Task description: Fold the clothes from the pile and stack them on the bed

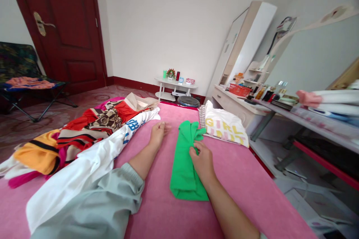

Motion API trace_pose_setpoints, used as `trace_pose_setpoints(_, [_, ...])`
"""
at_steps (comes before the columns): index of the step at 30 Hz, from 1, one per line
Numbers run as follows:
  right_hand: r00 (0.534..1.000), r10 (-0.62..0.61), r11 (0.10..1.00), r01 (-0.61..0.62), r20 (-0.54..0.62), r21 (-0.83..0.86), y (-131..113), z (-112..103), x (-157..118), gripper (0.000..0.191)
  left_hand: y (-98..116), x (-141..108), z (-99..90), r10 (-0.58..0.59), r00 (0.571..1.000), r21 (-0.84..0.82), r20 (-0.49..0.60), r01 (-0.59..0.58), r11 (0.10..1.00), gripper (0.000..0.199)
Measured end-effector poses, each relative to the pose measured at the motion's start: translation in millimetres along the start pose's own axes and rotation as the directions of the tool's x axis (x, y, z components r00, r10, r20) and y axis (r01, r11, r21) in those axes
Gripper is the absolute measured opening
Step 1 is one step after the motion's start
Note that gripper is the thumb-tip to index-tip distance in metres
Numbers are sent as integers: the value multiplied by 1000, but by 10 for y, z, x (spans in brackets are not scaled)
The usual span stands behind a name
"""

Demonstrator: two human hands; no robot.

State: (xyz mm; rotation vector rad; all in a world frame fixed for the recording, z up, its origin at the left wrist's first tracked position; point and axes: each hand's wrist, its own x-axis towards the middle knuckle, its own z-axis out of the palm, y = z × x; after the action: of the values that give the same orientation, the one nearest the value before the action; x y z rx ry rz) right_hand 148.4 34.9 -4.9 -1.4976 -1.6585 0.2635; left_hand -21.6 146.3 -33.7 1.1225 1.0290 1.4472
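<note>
A green garment, folded into a long narrow shape, lies on the pink bed cover. My right hand is closed on its right edge, with thumb and index finger pinching the cloth. To the left of the garment, my left hand hovers over the cover, touching no cloth; its fingers are blurred and partly turned away, so their exact pose is unclear. Just beyond my right hand lies a folded white shirt with yellow and pink lettering.
Loose clothes are heaped along the left, with a white shirt nearest my left forearm. A low white table stands beyond the bed. On the right are a dresser and a metal-legged shelf.
</note>
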Motion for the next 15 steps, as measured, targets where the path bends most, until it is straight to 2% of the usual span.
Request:
trace_pose_setpoints(2, [996,77,980,-66,-51,188,-46,-126,34,20,-14,4,-91,-10,1000,0,-21,10,1000,44])
trace_pose_setpoints(4, [984,158,945,-126,-85,301,-118,-311,93,22,-30,16,-114,-11,1000,13,-27,12,1000,47])
trace_pose_setpoints(7, [961,190,946,-125,-200,298,-184,-670,311,23,-77,43,-75,8,1000,70,-12,-7,998,50])
trace_pose_setpoints(10, [942,97,986,-47,-322,162,-117,-1075,736,24,-145,65,-28,48,998,159,44,-54,986,46])
trace_pose_setpoints(12, [927,-5,1000,8,-374,7,8,-1332,1102,26,-188,78,-15,72,994,212,82,-88,973,42])
trace_pose_setpoints(15, [918,-195,940,75,-345,-332,284,-1608,1639,22,-225,98,-15,95,989,270,111,-122,955,38])
